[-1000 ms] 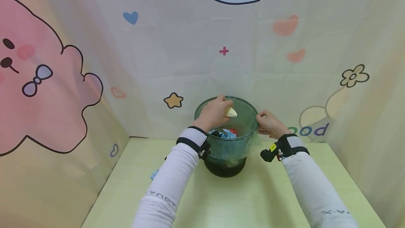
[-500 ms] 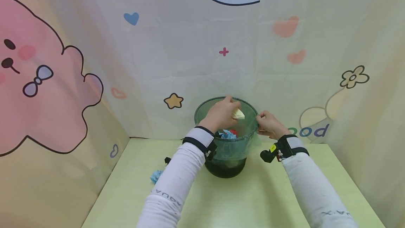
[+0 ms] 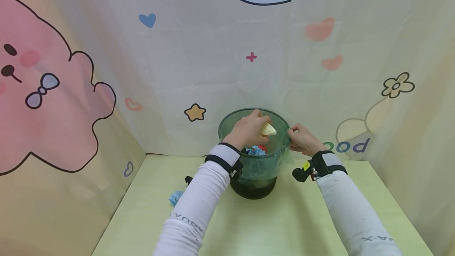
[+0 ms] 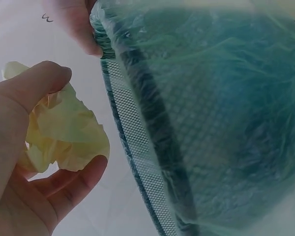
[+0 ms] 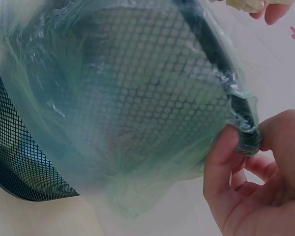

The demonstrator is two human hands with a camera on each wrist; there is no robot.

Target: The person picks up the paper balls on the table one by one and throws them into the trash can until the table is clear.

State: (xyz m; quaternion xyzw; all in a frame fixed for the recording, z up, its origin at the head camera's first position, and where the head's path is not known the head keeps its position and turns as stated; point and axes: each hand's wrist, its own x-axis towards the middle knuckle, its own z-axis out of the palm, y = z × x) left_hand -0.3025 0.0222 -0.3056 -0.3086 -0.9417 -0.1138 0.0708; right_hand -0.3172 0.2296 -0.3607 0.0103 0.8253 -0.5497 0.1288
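Observation:
A dark mesh wastebasket stands on the table, lined with a green translucent plastic bag folded over its rim. Over the basket's mouth, my left hand holds a crumpled yellow paper ball between thumb and fingers. My right hand pinches the bag at the right side of the rim, thumb and fingers closed on the edge in the right wrist view. Inside the basket lie crumpled blue paper and something red, partly hidden by my left wrist.
On the pale green table, left of the basket, lie another crumpled blue paper ball and a small black piece, both beside my left forearm. A printed curtain hangs close behind the basket and along both sides.
My left hand has moved right over the basket with the yellow paper ball, then nearly stopped. The blue ball on the table shows more now. My right hand stays at the rim.

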